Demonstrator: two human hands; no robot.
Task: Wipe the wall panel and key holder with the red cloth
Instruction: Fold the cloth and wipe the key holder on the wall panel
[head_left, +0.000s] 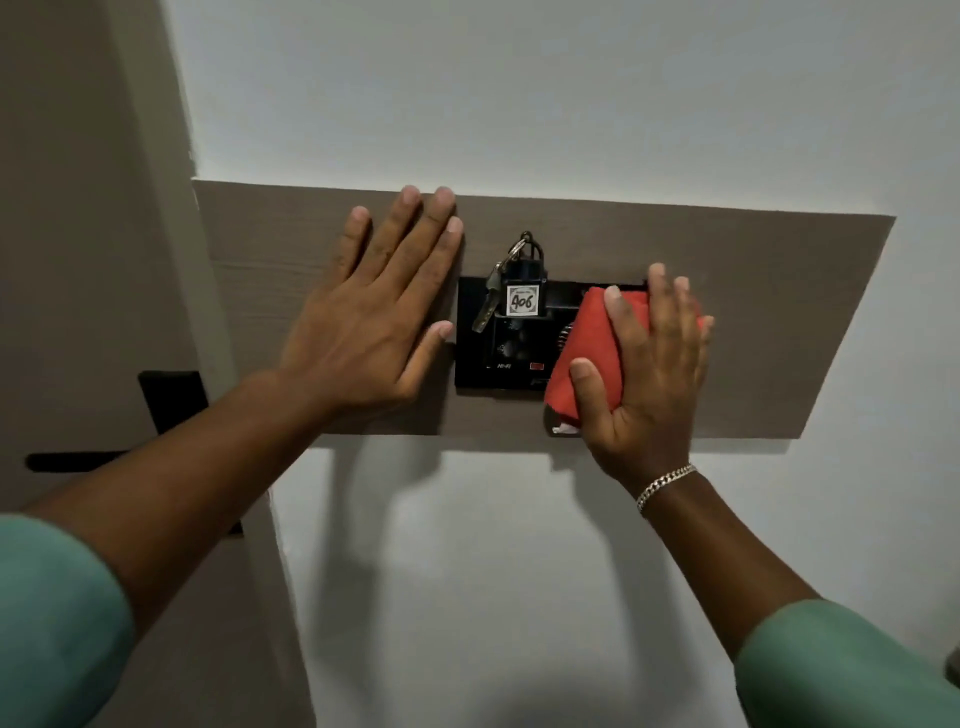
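Pressing flat against the wall, the red cloth (589, 353) is folded into a pad and covers the right part of the black key holder (511, 358), with its lower edge hanging just past the holder's bottom. The right hand (649, 374) holds it there: the fingers (626, 312) are spread and laid over the cloth, the thumb lies across its lower left part, and the palm pins it rather than gripping it in a fist. A silver chain bracelet (665, 486) circles that wrist.

The key holder sits in the middle of the brown wood-grain wall panel (753, 312). A bunch of keys (488, 304) hangs from a small hook above its top edge, along with a black fob with a white tag (522, 301) reading 406.

The left hand (374, 317) lies open and flat on the panel just left of the holder, fingers extended and holding nothing, its thumb tip near the holder's left edge.

Around the panel is a pale wall (519, 104); both arms wear green sleeves (57, 623). A dark door handle (72, 461) shows at the far left.
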